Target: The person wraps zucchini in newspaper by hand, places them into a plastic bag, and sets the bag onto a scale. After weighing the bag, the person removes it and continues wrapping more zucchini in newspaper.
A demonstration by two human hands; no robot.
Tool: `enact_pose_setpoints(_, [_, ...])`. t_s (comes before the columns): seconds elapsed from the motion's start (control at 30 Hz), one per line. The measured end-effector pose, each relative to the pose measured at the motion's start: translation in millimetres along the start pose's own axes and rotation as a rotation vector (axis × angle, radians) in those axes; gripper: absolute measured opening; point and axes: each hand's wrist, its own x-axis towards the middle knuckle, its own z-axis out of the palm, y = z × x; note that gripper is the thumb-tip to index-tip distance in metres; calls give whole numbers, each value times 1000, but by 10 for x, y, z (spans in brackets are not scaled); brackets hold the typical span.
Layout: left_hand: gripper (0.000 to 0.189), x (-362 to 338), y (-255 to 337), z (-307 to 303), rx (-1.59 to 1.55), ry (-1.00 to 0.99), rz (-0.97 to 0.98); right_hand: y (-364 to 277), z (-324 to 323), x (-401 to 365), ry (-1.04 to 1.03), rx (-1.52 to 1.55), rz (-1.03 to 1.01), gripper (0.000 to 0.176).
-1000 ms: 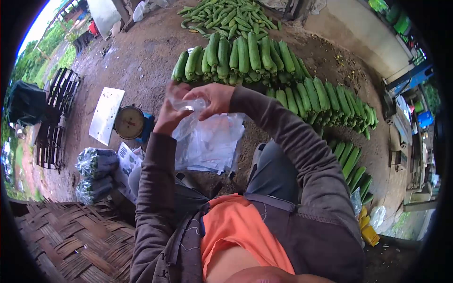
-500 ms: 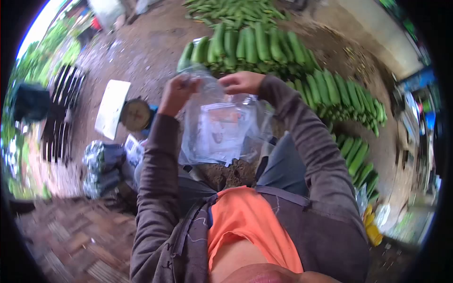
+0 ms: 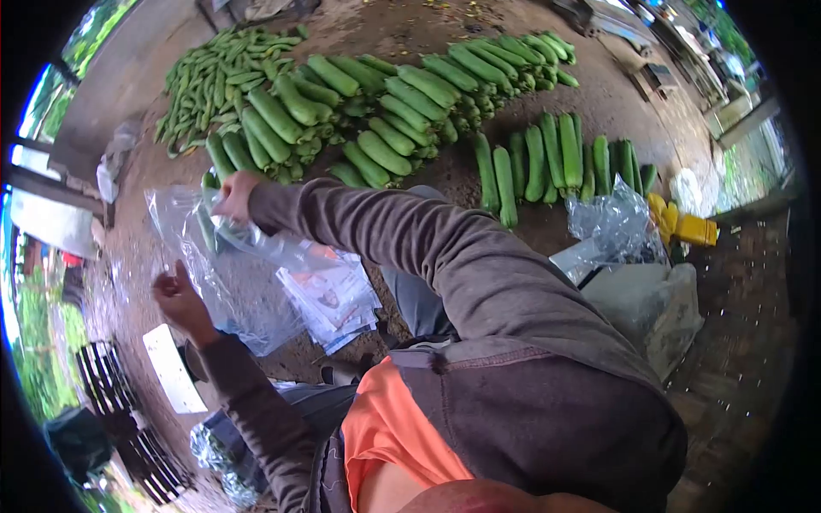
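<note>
A clear plastic bag [image 3: 248, 295] hangs open at the left of centre, over the ground. My right hand [image 3: 238, 197] is closed on its upper edge, close to the nearest long green vegetables [image 3: 272, 121]. Beside the bag's left side is my left hand [image 3: 178, 295], with its fingers apart and nothing visible in them. Printed paper sheets [image 3: 329, 295] lie in a loose stack near my knees, partly behind the plastic.
Small green vegetables [image 3: 218, 81] are heaped at the upper left. More long ones [image 3: 552, 158] stand in a row right of centre. A white panel [image 3: 173, 369] is at lower left; crumpled plastic [image 3: 617, 224] and a yellow item [image 3: 694, 229] are at right.
The view has swung to the right. My left hand has let go of the plastic and moved apart from it, while my right hand now holds the bag stretched out.
</note>
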Motion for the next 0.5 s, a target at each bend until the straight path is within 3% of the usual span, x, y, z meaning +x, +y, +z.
enact_pose_setpoints(0.03, [29,-17,-103,63,-182,-155,-147,33,137,95,-178,126,130,24])
enact_pose_setpoints(0.07, [35,-203,300,124,-282,-233,-351,335,439,227,-277,235,-6,28])
enact_pose_setpoints(0.1, [37,-330,628,168,-463,-265,-428,40,356,-99,-369,138,-14,26])
enact_pose_setpoints(0.13, [39,-404,807,208,-642,-298,-508,-29,485,-252,-372,319,149,23])
enact_pose_setpoints(0.17, [37,-457,812,212,-659,-283,-530,5,578,-230,-441,344,107,21])
enact_pose_setpoints(0.2, [36,-486,730,191,-614,-327,-502,87,622,-242,-383,129,27,21])
enact_pose_setpoints(0.27, [35,-489,409,145,-529,-408,-443,174,674,-212,-369,10,-62,33])
enact_pose_setpoints(0.3, [33,-508,301,155,-628,-447,-466,260,744,-200,-225,-37,-144,27])
enact_pose_setpoints(0.4, [30,-584,460,194,-935,-291,-699,268,708,-228,-16,-141,-293,17])
enact_pose_setpoints(0.5, [28,-651,584,229,-629,-303,-407,113,598,-317,-101,-223,-236,13])
